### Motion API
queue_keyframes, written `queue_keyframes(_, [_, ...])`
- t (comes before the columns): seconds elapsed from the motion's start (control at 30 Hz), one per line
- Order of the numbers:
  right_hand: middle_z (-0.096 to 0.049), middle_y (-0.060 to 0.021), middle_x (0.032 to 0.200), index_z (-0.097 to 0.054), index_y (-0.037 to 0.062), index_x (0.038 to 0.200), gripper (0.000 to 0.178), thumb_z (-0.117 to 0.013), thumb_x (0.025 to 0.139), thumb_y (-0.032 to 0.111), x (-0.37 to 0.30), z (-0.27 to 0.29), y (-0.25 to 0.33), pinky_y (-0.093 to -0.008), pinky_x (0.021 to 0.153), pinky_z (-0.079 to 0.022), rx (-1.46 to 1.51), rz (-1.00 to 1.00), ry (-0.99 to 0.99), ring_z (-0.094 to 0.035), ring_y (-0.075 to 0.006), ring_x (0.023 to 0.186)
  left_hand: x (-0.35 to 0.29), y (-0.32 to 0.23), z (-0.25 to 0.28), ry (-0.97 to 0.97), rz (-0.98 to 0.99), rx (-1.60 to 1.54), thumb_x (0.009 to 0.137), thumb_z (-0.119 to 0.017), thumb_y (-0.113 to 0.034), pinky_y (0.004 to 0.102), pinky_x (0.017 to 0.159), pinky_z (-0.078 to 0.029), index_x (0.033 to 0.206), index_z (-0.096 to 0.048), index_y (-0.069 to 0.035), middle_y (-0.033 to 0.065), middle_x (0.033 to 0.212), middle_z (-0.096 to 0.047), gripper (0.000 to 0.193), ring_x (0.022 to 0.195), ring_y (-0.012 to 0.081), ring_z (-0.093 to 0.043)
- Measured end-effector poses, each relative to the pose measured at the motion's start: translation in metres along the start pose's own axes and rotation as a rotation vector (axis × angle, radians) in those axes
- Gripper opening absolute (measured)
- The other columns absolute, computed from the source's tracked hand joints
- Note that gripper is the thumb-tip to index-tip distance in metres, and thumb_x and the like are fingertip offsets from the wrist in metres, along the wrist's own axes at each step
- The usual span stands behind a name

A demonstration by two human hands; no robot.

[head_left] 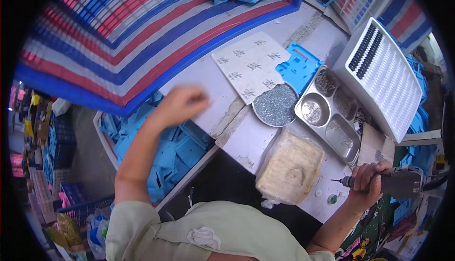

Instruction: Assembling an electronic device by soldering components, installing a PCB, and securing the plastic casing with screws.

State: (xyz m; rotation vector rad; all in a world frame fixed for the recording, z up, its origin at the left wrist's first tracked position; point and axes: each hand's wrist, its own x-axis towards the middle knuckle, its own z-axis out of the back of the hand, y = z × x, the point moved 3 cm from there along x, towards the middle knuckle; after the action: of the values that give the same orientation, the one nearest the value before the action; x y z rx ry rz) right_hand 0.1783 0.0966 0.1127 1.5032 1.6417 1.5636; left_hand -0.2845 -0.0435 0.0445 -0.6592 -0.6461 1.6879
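Note:
My right hand, at the right edge of the table, is closed round a dark electric screwdriver; its thin bit points left over the table. My left hand is raised above the table's left side, its fingers smeared by motion; whether they hold anything cannot be made out. Ahead of it lies a pale board with dark printed marks. A round metal dish full of small screws overlaps the board's near corner. Beside that, a light blue plastic part lies flat.
A steel compartment tray holds small metal pieces. Right of it, a white tray with rows of black pieces stands tilted. A plastic-wrapped yellowish block sits near me. Blue parts fill a bin at left; a striped crate stands behind.

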Motion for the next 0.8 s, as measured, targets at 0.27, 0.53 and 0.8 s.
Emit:
queue_keyframes(0.27, [-0.043, 0.0017, 0.058, -0.046, 0.0065, 0.109, 0.041, -0.075, 0.093, 0.032, 0.002, 0.007, 0.007, -0.0297, 0.056, -0.046, -0.099, -0.012, -0.073, -0.042, -0.0106, 0.045, 0.369, -0.030, 0.034, -0.738, -0.289, 0.648, 0.088, -0.073, -0.039, 0.0547, 0.100, -0.047, 0.124, -0.064, -0.012, 0.0172, 0.135, -0.054, 0.046, 0.124, 0.0397, -0.054])
queue_keyframes(0.53, [-0.043, 0.0013, 0.057, -0.045, 0.0068, 0.108, 0.045, -0.078, 0.092, 0.033, -0.008, 0.030, 0.015, -0.0300, 0.057, -0.048, -0.197, -0.035, -0.191, -0.045, -0.0119, 0.046, 0.501, -0.061, 0.021, -0.551, 0.238, 0.641, 0.083, -0.075, -0.062, 0.0750, 0.116, -0.018, 0.163, -0.026, -0.025, 0.0237, 0.170, -0.008, 0.101, 0.153, 0.0474, -0.018])
queue_keyframes(0.8, [-0.060, -0.0091, 0.088, -0.039, -0.0026, 0.141, 0.069, -0.077, 0.089, 0.023, -0.009, 0.044, 0.023, -0.0361, 0.081, -0.051, -0.264, 0.065, -0.289, -0.059, -0.0180, 0.077, 0.433, -0.037, 0.139, -0.941, -0.027, 0.021, 0.090, -0.070, -0.028, 0.0492, 0.105, -0.049, 0.157, -0.029, -0.001, 0.0348, 0.141, -0.049, 0.084, 0.118, 0.0505, -0.060])
